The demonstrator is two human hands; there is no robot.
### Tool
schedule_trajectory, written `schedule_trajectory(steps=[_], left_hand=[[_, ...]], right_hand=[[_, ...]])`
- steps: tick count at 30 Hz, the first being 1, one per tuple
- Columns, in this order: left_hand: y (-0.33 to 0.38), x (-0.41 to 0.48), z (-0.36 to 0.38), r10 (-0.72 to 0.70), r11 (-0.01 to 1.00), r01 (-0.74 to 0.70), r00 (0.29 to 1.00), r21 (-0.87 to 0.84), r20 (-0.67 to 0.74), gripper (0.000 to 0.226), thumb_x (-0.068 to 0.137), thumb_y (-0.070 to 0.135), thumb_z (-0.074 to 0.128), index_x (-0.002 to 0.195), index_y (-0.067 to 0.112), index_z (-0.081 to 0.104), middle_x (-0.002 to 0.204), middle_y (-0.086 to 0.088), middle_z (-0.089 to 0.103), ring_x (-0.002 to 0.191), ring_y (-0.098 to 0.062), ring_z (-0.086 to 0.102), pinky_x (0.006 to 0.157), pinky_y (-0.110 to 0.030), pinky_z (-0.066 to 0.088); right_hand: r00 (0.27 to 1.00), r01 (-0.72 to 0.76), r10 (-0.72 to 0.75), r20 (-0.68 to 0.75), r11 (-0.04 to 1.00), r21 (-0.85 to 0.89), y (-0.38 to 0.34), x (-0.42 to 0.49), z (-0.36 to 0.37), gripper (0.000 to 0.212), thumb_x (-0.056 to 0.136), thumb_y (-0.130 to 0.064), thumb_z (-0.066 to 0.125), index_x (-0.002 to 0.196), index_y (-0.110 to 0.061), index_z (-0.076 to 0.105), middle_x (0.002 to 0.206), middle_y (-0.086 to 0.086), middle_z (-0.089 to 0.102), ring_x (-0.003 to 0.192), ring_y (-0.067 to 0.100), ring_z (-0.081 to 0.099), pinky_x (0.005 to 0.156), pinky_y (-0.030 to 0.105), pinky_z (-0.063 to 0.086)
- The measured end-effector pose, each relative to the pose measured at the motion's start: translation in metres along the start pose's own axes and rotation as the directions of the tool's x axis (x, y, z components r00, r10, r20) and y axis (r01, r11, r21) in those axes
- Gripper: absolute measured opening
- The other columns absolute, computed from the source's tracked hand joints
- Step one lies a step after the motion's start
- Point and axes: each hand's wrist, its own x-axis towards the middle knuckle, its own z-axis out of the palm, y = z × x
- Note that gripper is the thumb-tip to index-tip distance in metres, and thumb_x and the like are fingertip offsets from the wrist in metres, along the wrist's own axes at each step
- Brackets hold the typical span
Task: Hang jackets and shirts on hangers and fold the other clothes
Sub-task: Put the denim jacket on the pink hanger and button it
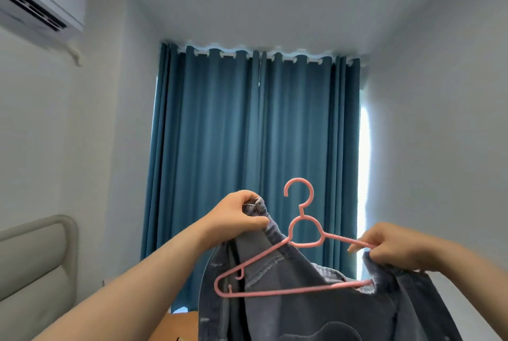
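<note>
Low in the frame, from about five to seven o'clock, a person holds up a dark grey-blue denim jacket (316, 310) with a pink plastic hanger (301, 244) lying against it. The left hand (236, 219), at roughly seven o'clock from the hanger's hook, has its fingers curled tight round a bunched edge of the jacket (collar or shoulder, the fold hides which), thumb pressed against the cloth. The right hand (384, 247), out at four o'clock from the hook, pinches the hanger's right arm between fingertips and thumb and also gathers a piece of denim beneath it. The hanger sits tilted, hook upright and free, its left end showing in front of the jacket, its right end slipping behind the fabric at the hand. Behind, at twelve o'clock, teal curtains (255, 148) hang closed with daylight showing down their right edge. A white air conditioner (38, 0) is mounted at ten o'clock, and a padded beige headboard (33, 261) stands at eight o'clock against the pale wall.
</note>
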Motion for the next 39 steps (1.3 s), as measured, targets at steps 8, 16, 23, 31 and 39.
schedule_trajectory(steps=[8, 16, 23, 31, 39], left_hand=[[0.001, -0.009, -0.010, 0.108, 0.820, -0.160, 0.986, 0.549, 0.126, 0.045, 0.061, 0.043, 0.072, 0.094, 0.032, 0.044, 0.083, 0.017, 0.065, 0.079, -0.012, 0.062, 0.069, -0.040, 0.054], [-0.002, -0.001, -0.031, 0.198, 0.778, -0.167, 0.980, 0.605, 0.015, 0.022, 0.084, 0.029, 0.059, 0.081, 0.030, 0.037, 0.076, 0.010, 0.058, 0.072, -0.020, 0.056, 0.063, -0.037, 0.047], [0.006, 0.002, -0.045, 0.258, 0.725, -0.171, 0.966, 0.667, -0.033, 0.024, 0.086, 0.023, 0.055, 0.074, 0.031, 0.035, 0.070, 0.007, 0.053, 0.065, -0.021, 0.053, 0.052, -0.032, 0.038], [0.005, -0.002, -0.050, 0.362, 0.784, -0.270, 0.930, 0.559, -0.059, 0.015, 0.087, 0.027, 0.057, 0.081, 0.031, 0.044, 0.071, 0.010, 0.061, 0.065, -0.015, 0.056, 0.060, -0.037, 0.051], [-0.016, 0.007, -0.055, 0.326, 0.877, -0.311, 0.945, 0.365, 0.021, 0.016, 0.081, 0.024, 0.069, 0.079, 0.027, 0.054, 0.069, 0.011, 0.061, 0.060, -0.009, 0.052, 0.066, -0.033, 0.050]], right_hand=[[0.974, 0.110, -0.070, -0.216, 0.978, 0.178, -0.007, -0.013, -0.008, 0.043, 0.062, -0.013, 0.049, 0.085, -0.036, 0.077, 0.076, 0.006, 0.063, 0.068, 0.015, 0.050, 0.064, 0.029, 0.038], [0.936, 0.081, -0.127, -0.330, 0.985, -0.149, -0.039, -0.022, -0.002, 0.028, 0.067, -0.005, 0.045, 0.083, -0.019, 0.063, 0.063, -0.007, 0.051, 0.057, 0.012, 0.044, 0.051, 0.020, 0.036], [0.636, -0.084, -0.354, -0.686, 0.851, -0.518, -0.042, 0.001, 0.019, 0.022, 0.087, -0.018, 0.031, 0.086, -0.014, 0.053, 0.073, 0.003, 0.054, 0.068, 0.028, 0.045, 0.076, 0.044, 0.049], [0.070, -0.264, -0.471, -0.880, 0.842, -0.471, -0.045, 0.033, 0.024, 0.039, 0.089, -0.019, 0.035, 0.110, -0.005, 0.066, 0.111, 0.018, 0.043, 0.089, 0.036, 0.041, 0.073, 0.047, 0.050], [0.079, -0.017, -0.323, -0.943, 0.945, -0.326, -0.041, 0.035, 0.013, 0.036, 0.087, 0.002, 0.045, 0.117, 0.001, 0.064, 0.093, 0.020, 0.059, 0.080, 0.041, 0.058, 0.076, 0.042, 0.051]])
